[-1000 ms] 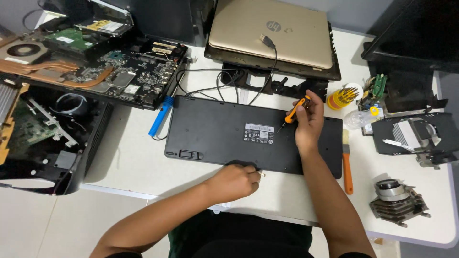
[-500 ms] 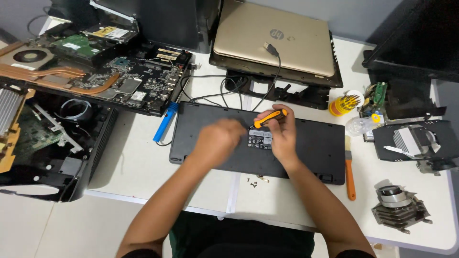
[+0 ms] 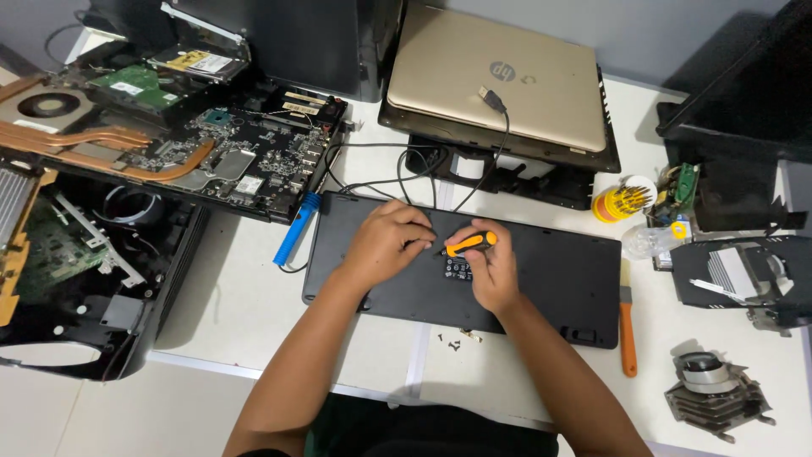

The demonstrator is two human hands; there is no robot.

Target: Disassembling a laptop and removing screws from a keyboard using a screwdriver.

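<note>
A black keyboard [image 3: 558, 279] lies upside down on the white table [image 3: 245, 296]. My right hand [image 3: 491, 271] holds an orange-handled screwdriver [image 3: 470, 244] over the middle of its back, next to a small label. My left hand [image 3: 385, 241] rests on the keyboard's upper left part, fingers curled towards the screwdriver tip. A few tiny loose screws [image 3: 452, 341] lie on the table just in front of the keyboard.
A closed gold laptop [image 3: 499, 85] with a cable sits behind the keyboard. A bare motherboard with copper heat pipes [image 3: 203, 152] and open cases fill the left. A blue tool [image 3: 296, 228], an orange-handled brush [image 3: 628, 334], a screw tub [image 3: 624, 201] and fan parts [image 3: 715, 393] lie around.
My left hand moved from the keyboard's front edge up onto its back. My right hand brought the screwdriver from the upper right in to the middle.
</note>
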